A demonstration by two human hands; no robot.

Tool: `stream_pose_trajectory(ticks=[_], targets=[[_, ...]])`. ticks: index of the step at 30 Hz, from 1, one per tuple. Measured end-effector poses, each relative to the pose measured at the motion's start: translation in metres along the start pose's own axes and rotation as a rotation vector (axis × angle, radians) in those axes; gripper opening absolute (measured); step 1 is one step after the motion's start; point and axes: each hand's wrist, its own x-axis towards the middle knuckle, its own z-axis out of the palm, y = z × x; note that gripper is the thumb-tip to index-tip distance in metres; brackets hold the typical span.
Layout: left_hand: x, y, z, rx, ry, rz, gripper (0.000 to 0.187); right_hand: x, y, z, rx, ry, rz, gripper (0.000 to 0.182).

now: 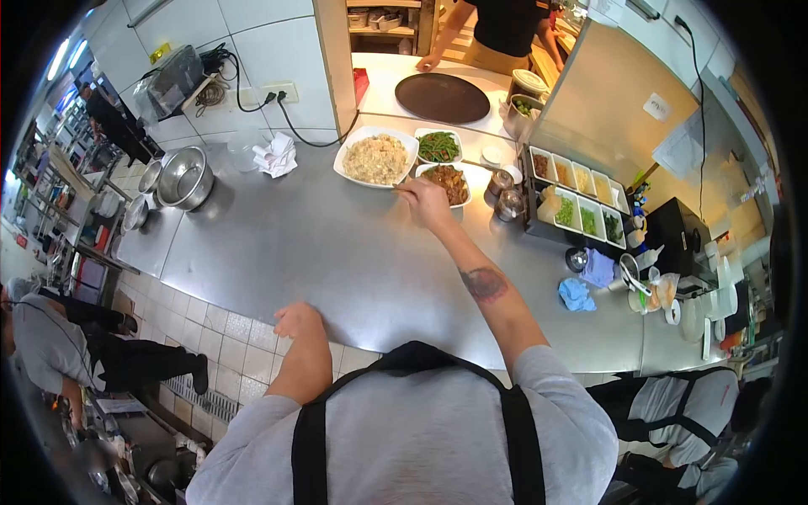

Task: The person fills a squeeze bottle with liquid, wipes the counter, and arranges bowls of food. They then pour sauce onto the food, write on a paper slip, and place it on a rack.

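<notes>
My right hand (423, 202) reaches over the steel counter (337, 244) to the front of a white bowl of fried rice (376, 160). Its fingers are pinched together at the bowl's rim, around something small and brownish that I cannot make out. Just right of the fingers, partly covered by the hand, is a white dish of brown meat in sauce (448, 183). Behind that dish sits a smaller one of green beans (438, 146). My left hand (299, 320) hangs at the counter's front edge, its fingers curled in a loose fist with nothing visible in them.
A round dark tray (442, 97) lies on the pass, where a co-worker's hand (428, 63) rests. Topping containers (581, 198) and jars (509, 204) stand right. Steel bowls (186, 178) and crumpled paper (275, 156) are left. Blue cloth (576, 295) lies right.
</notes>
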Motion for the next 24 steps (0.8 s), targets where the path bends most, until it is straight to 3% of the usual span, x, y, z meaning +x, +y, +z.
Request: stream_pose_trajectory(ticks=[7,14,18,19,20,21,23,24], targets=[[-0.011,0.011,-0.014,0.137,0.168,0.228,0.047,0.049,0.082,0.069,-0.247,-0.435,0.104,0.02],[-0.006,0.005,-0.004,0.272,0.363,0.487,0.046,0.004,0.051,0.023,-0.203,-0.142,0.139,0.039],[-0.003,0.003,0.001,0.277,0.386,0.72,0.046,-0.099,0.096,0.013,0.017,0.071,0.286,0.025],[0.006,0.001,0.011,0.271,0.393,0.774,0.046,-0.124,0.092,-0.008,-0.091,-0.066,0.371,0.032],[0.01,-0.004,0.017,0.266,0.408,0.823,0.046,-0.147,0.081,-0.025,0.131,-0.122,0.653,0.045],[0.001,-0.007,0.01,0.26,0.431,0.868,0.046,-0.177,0.082,-0.035,0.177,-0.031,0.635,0.046],[-0.011,-0.009,-0.017,0.256,0.496,0.949,0.046,-0.24,0.12,-0.031,-0.013,0.119,0.529,0.049],[-0.006,-0.025,-0.002,0.259,0.537,0.986,0.046,-0.259,0.122,-0.045,0.066,0.132,0.594,0.044]])
